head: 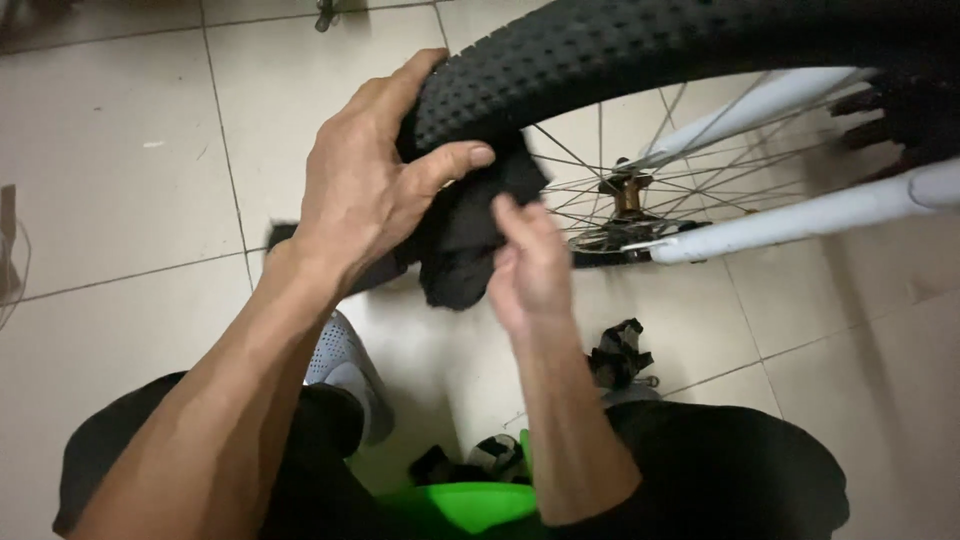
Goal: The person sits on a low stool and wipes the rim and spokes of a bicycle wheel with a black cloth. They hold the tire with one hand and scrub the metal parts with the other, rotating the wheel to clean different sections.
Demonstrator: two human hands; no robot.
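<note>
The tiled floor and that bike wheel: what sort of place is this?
Probably a room at home or a small repair spot, not a fitted workshop. The bicycle wheel stands on a plain tiled floor, the left hand grips its tyre, and the right hand holds a black cloth.

Spokes [600, 165] beside hands [440, 220]; left floor [110, 150] open
</note>
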